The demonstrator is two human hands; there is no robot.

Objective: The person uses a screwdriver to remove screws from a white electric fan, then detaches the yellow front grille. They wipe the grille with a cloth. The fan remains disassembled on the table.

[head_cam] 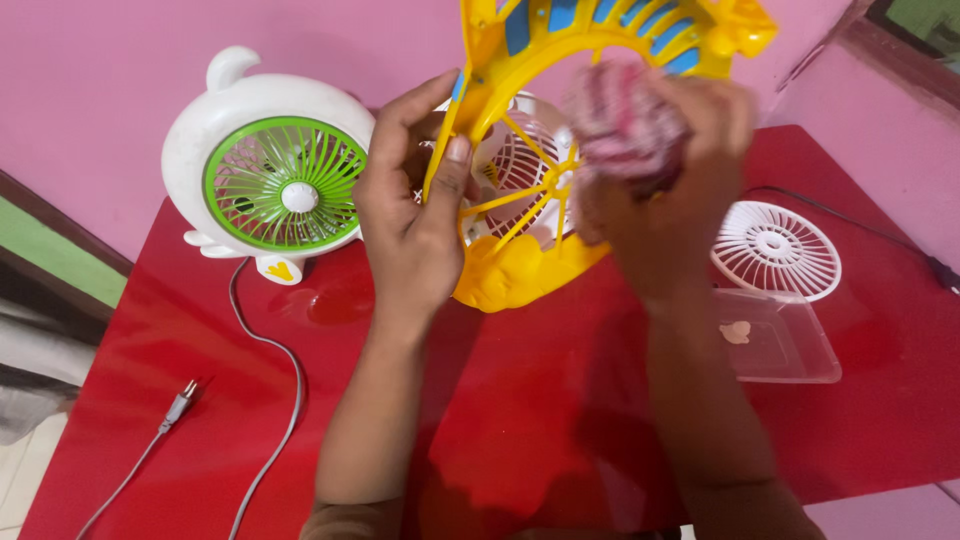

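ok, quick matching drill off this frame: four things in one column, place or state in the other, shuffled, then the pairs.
1. yellow fan housing
2. white and green fan
3. loose white grille
4. plug

a. lies unplugged on the red table, near left
b. flat on the table, right side
c. held in the left hand
d. stands upright at the back left

Pairs: 1-c, 2-d, 3-b, 4-a
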